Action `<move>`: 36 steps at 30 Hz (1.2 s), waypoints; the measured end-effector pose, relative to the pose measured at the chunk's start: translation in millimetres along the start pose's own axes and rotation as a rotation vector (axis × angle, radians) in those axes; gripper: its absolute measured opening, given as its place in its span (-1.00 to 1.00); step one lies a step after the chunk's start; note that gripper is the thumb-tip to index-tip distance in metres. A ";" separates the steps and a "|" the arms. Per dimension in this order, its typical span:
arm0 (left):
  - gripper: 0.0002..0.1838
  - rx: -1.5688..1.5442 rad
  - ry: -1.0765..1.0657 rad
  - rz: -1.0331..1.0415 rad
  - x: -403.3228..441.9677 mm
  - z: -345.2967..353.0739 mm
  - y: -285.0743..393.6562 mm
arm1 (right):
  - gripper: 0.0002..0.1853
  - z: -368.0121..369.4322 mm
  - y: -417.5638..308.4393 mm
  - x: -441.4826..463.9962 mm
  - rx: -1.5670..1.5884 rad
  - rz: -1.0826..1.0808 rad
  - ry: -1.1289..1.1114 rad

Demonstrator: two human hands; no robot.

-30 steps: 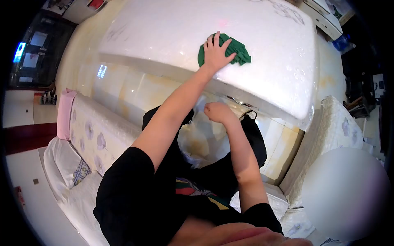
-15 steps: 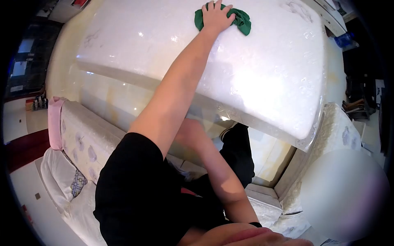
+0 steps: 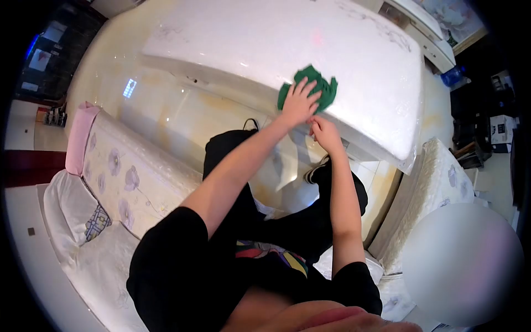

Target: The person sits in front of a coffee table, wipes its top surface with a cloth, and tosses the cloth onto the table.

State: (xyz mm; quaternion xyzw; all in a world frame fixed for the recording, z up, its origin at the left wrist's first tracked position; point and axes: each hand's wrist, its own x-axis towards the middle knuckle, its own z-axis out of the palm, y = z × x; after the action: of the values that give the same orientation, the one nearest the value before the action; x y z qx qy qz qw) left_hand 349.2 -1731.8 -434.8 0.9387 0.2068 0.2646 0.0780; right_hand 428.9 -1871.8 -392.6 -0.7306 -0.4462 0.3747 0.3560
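Observation:
The green cloth (image 3: 326, 94) lies crumpled on the near edge of the white table (image 3: 232, 39), which has a clear plastic cover. My left hand (image 3: 300, 103) rests on the cloth's near part with its fingers spread and pressed flat. Just below and to the right of it, my right hand (image 3: 325, 133) is closed at the table's edge, its fingertips close to the left hand and the cloth. What those fingers hold, if anything, is too small to make out.
A flowered sofa (image 3: 133, 171) with a pink cover (image 3: 82, 138) is on the left, and another padded seat (image 3: 426, 193) on the right. White drawers (image 3: 428, 44) and a blue container (image 3: 452, 76) are at the back right. My legs are below the table edge.
My left hand has drawn the cloth back from farther across the table to the near edge. My right hand has come up from below my left arm to the table's edge.

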 end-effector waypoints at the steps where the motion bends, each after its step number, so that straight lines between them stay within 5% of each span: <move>1: -0.55 0.016 -0.011 0.020 -11.5 -6.8 4.3 | -0.73 3.5 6.2 -1.6 -0.031 -0.010 0.045; 3: -0.54 -0.017 0.022 0.028 -20.3 -4.6 2.7 | -0.76 9.1 5.2 -0.7 -0.076 -0.027 0.097; 5: -0.52 0.002 0.010 0.013 -15.3 1.7 0.1 | -0.72 12.8 -1.4 4.2 -0.222 -0.260 0.418; 7: -0.49 0.016 -0.018 -0.014 -7.5 2.8 0.7 | -0.62 16.9 -18.7 16.5 -0.189 -0.241 0.453; 9: -0.43 0.219 -0.175 0.039 3.9 5.6 -6.8 | -0.49 28.4 -11.3 52.5 -0.281 -0.457 0.648; 12: -0.36 0.388 -0.265 0.076 20.5 19.9 -16.9 | -0.41 39.3 -12.9 101.0 -0.389 -0.206 0.519; 28: -0.35 0.557 -0.309 -0.025 217.5 87.8 -116.3 | -0.44 -62.4 -23.8 323.6 -0.568 -0.119 0.409; 30: -0.34 0.493 -0.186 0.022 228.6 89.8 -121.0 | -0.43 -74.0 -24.1 349.0 -0.601 -0.091 0.384; 34: -0.34 0.352 -0.317 -0.040 238.5 91.1 -128.4 | -0.39 -77.3 -29.9 359.1 -0.664 -0.057 0.349; 36: -0.30 0.439 -0.048 -0.011 230.3 110.6 -130.5 | -0.32 -76.5 -34.3 346.8 -0.621 -0.017 0.348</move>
State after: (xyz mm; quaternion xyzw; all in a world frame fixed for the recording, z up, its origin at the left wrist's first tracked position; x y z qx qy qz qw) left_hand 540.8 -1519.3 -455.0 0.9380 0.2629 0.1903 -0.1219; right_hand 593.2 -1555.5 -407.3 -0.8530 -0.4776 0.0884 0.1908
